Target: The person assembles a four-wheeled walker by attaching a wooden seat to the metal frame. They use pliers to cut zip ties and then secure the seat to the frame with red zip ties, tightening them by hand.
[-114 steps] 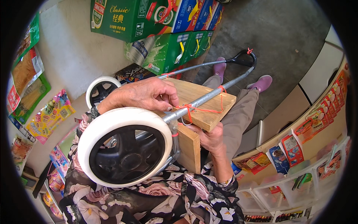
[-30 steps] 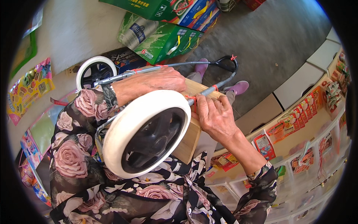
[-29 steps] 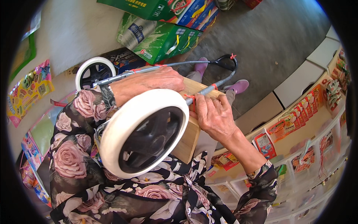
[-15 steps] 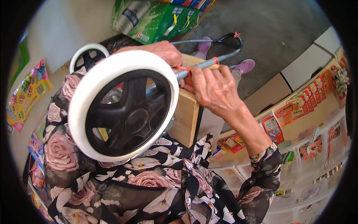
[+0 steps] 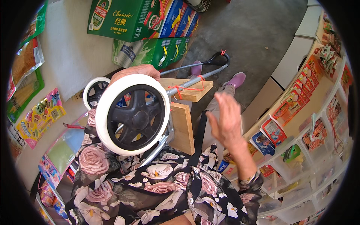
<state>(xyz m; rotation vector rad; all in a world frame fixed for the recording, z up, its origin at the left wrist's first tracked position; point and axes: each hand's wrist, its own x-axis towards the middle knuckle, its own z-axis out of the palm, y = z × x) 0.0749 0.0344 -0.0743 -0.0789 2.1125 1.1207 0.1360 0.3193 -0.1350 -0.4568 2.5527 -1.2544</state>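
Note:
A hand trolley lies across my lap with its near wheel (image 5: 140,114), white-tyred with black spokes, facing up toward me. The far wheel (image 5: 98,91) shows behind it. Two wooden boards, one upper (image 5: 195,92) and one lower (image 5: 181,129), sit on the grey metal tube (image 5: 187,83). Red string (image 5: 193,89) is wound round the tube and upper board. My left hand (image 5: 137,71) lies behind the top of the near wheel, by the upper board; its fingers are hidden. Off to the right of the boards, my right hand (image 5: 227,118) is raised, fingers stretched, holding nothing.
Green and blue drink cartons (image 5: 123,18) are stacked at the upper left. The trolley's black handle (image 5: 221,58) reaches out over the grey floor (image 5: 247,37). Clear bins (image 5: 292,165) and hanging red packets (image 5: 288,103) line the right side. Colourful snack bags (image 5: 41,116) hang at the left.
My right hand has let go of the string and tube and moved down, away from the trolley. The near wheel sits lower and smaller in view, and both boards show more fully.

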